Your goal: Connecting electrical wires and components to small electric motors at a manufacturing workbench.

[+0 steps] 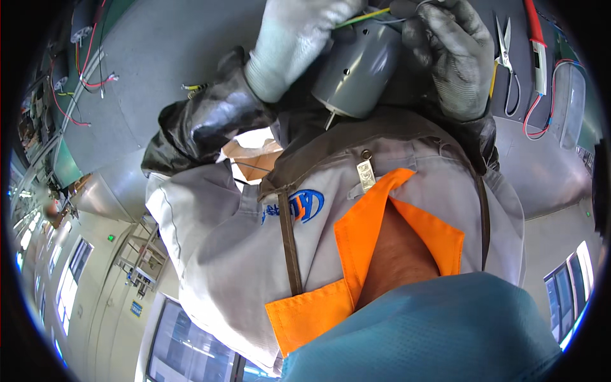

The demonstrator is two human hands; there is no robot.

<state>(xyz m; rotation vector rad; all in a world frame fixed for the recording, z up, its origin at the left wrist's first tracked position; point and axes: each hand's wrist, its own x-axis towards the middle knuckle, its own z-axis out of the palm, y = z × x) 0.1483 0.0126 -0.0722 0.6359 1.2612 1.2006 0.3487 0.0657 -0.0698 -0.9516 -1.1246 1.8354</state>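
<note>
A grey cylindrical motor (359,67) with a thin shaft (329,120) pointing at my chest sits between my two gloved hands, at the top of the view. My left hand (289,38), in a light grey glove, pinches a yellow-green wire (364,15) that runs over the cylinder's top. My right hand (455,57), in a darker grey glove, is curled beside the cylinder, its fingers closed on thin wires at the wire's other end. The top edge of the view cuts off the fingertips of both hands. My grey work jacket with its orange collar fills the middle of the view.
The grey worktable (159,51) lies beyond the hands. Scissors (506,44), a red-handled tool (536,38), red wires (541,121) and a clear plastic container (569,102) are at the right. More red wires (83,76) and a short yellow-green lead (194,87) lie at the left.
</note>
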